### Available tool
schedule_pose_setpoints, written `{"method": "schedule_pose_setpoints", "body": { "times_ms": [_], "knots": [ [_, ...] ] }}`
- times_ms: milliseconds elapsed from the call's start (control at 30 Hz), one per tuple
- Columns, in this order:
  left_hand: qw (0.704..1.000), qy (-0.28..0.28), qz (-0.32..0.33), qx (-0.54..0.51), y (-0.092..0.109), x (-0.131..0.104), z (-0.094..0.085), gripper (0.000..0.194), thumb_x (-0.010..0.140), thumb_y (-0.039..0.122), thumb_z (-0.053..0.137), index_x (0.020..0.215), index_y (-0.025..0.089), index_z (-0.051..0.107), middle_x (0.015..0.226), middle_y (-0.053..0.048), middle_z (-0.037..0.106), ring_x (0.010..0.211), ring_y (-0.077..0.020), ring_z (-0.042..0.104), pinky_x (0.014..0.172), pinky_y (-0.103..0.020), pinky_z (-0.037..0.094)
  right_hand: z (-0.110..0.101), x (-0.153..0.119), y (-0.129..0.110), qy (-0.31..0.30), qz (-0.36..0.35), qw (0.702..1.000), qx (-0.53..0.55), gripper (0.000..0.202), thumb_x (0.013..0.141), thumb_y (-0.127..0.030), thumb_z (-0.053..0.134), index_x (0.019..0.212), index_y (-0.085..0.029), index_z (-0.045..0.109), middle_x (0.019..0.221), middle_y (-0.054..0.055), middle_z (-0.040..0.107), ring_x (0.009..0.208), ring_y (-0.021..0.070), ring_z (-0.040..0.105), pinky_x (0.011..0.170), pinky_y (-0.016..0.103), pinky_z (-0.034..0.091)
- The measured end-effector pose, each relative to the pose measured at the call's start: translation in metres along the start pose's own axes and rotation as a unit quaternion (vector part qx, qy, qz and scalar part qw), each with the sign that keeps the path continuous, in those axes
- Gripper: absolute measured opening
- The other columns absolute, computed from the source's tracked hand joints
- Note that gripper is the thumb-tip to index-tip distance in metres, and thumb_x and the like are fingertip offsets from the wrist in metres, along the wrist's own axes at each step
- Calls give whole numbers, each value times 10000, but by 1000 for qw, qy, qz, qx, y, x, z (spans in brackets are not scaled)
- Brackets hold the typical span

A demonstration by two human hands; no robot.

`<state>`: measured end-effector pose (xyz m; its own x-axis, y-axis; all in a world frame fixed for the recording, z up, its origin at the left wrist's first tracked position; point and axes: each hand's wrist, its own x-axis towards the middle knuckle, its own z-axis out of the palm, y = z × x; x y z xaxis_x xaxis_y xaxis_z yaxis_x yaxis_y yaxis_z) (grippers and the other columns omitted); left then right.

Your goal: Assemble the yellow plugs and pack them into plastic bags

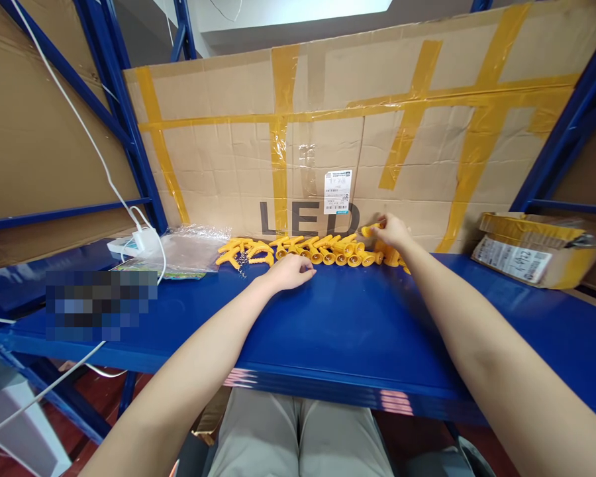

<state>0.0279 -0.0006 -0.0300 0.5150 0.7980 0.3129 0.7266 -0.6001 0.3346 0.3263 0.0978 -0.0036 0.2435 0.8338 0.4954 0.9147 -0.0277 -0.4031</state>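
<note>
My left hand (293,271) rests on the blue shelf (328,331), its fingers loosely curled, in front of a row of yellow plastic parts (328,250); whether anything is in it is hidden. Raised above the right end of the row, my right hand (392,230) pinches a yellow part (371,230) between thumb and fingers. Several yellow pieces with round cup-like ends lie packed side by side. At the row's left end are yellow branching pieces (246,250) with small dark screws (242,264) beside them.
A taped cardboard sheet (228,159) stands behind the row. At the right is an open cardboard box (531,255). On the left lie clear plastic bags (193,248), a white adapter (146,242) with cables, and a pixelated dark item (99,305). Blue frame posts flank the shelf.
</note>
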Motion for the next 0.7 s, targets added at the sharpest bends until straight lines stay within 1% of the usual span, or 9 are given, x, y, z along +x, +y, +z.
{"method": "schedule_pose_setpoints", "body": {
  "times_ms": [100, 167, 300, 400, 467, 567, 633, 700],
  "knots": [
    [1000, 1, 0, 0, 0, 0, 0, 265, 811, 333, 503, 857, 174, 710, 750, -44, 679, 660, -188, 590, 628, -302, 449, -17, -2, -4, 15, -3, 999, 33, 370, 772, -317, 597, 1113, -179, 567, 1066, 120, 662, 1021, 288, 595, 887, 440, 429],
    [1000, 0, 0, -1, -1, 0, 0, 268, 809, 337, 502, 860, 175, 710, 749, -41, 679, 660, -189, 593, 632, -303, 451, -28, -8, -7, 17, -8, 999, 46, 392, 752, -287, 609, 1121, -161, 567, 1058, 123, 657, 999, 277, 599, 866, 407, 444],
    [1000, 3, 6, 1, -3, 1, 0, 274, 807, 347, 504, 852, 169, 709, 755, -43, 686, 665, -184, 596, 644, -298, 460, -46, -28, -12, 7, -10, 998, 64, 405, 707, -169, 615, 1107, -121, 581, 1035, 136, 657, 946, 244, 614, 803, 324, 473],
    [1000, 5, 13, 4, -1, 0, 0, 273, 809, 345, 505, 853, 165, 706, 757, -42, 692, 682, -179, 603, 668, -290, 474, -54, -47, -16, 0, 10, 998, 64, 396, 695, -163, 625, 1086, -111, 590, 1017, 138, 657, 912, 236, 623, 750, 302, 487],
    [1000, -2, 13, 10, 1, -1, -2, 273, 817, 338, 503, 857, 160, 705, 766, -45, 697, 692, -177, 612, 681, -286, 483, -56, -60, -18, -38, 12, 998, 56, 384, 691, -180, 639, 1066, -114, 595, 985, 128, 662, 853, 224, 633, 696, 290, 489],
    [998, 0, -8, 56, 3, -2, -10, 268, 834, 334, 497, 879, 173, 706, 831, -54, 712, 754, -195, 638, 717, -294, 497, -54, -76, -21, -146, -7, 989, 18, 348, 681, -194, 654, 1020, -134, 603, 852, 85, 670, 725, 203, 634, 609, 278, 472],
    [991, 26, -58, 120, 1, -4, -19, 253, 839, 296, 492, 917, 190, 708, 923, -72, 718, 862, -228, 651, 774, -318, 498, -49, -83, -20, -196, -39, 980, -14, 315, 665, -199, 675, 970, -152, 612, 798, 61, 663, 698, 199, 629, 597, 274, 460],
    [969, 51, -155, 187, -7, -6, -30, 264, 835, 219, 480, 977, 189, 700, 1021, -104, 708, 976, -267, 640, 824, -350, 490, -44, -86, -18, -218, -75, 973, -22, 287, 652, -212, 699, 923, -173, 615, 803, 49, 663, 714, 197, 629, 617, 272, 460]
  ]
}}
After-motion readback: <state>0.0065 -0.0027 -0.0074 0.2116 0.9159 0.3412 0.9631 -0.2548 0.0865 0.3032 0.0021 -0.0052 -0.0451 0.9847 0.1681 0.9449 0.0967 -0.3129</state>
